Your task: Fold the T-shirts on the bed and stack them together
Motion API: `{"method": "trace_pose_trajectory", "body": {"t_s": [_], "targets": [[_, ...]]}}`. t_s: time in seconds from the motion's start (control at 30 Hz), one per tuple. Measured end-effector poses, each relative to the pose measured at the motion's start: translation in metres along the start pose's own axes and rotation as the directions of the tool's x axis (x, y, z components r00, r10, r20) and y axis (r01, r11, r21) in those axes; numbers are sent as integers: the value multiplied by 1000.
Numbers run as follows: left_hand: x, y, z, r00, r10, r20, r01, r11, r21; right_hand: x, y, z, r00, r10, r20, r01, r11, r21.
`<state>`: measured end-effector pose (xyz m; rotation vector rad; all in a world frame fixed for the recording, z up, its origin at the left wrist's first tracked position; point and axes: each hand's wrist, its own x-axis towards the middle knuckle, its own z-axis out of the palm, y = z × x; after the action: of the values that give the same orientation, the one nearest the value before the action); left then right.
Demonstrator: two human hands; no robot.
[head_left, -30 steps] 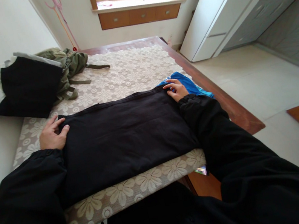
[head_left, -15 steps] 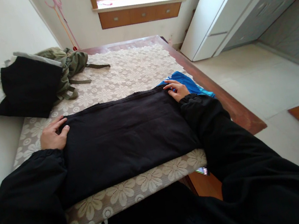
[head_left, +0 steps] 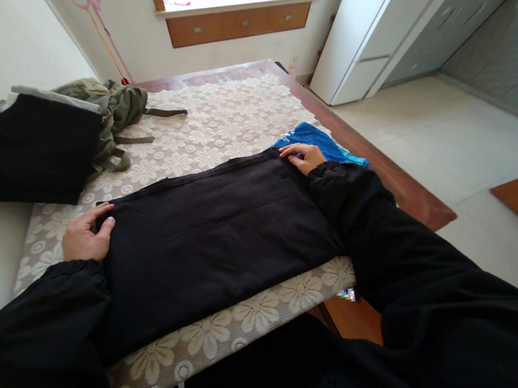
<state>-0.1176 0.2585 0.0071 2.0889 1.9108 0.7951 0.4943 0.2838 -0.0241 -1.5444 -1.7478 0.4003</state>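
A folded black cloth garment (head_left: 217, 241) lies flat across the near part of the table, its far edge showing stacked layers. At its far left corner my left hand (head_left: 86, 235) rests with the fingers stretched over the edge and the thumb apart on the cloth. My right hand (head_left: 305, 158) lies on the far right corner, fingertips touching the fabric and thumb held apart from them. Partly behind that hand is a blue cloth item (head_left: 311, 135) with white marks. The undersides of both hands are hidden.
A lace tablecloth (head_left: 221, 121) with flower patterns covers the wooden table (head_left: 420, 207). Black and white clothing (head_left: 42, 144) and an olive-green bag with straps (head_left: 125, 104) lie at the far left by the wall. A pink stand (head_left: 101, 22) and a white cabinet (head_left: 349, 20) are beyond.
The whole view has shifted slightly, so things sit a little further left. Both hands stay at the same corners of the black garment, which looks unchanged.
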Motion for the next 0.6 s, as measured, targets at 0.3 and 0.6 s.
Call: {"method": "trace_pose_trajectory", "body": {"t_s": [0.3, 0.6], "targets": [[1, -1, 0, 1000, -31, 4, 31, 999, 30, 3, 10, 0, 999, -28, 20, 28, 1000, 10], [0, 2, -2, 999, -48, 15, 47, 998, 46, 1, 7, -1, 999, -25, 22, 24, 1000, 19]]}}
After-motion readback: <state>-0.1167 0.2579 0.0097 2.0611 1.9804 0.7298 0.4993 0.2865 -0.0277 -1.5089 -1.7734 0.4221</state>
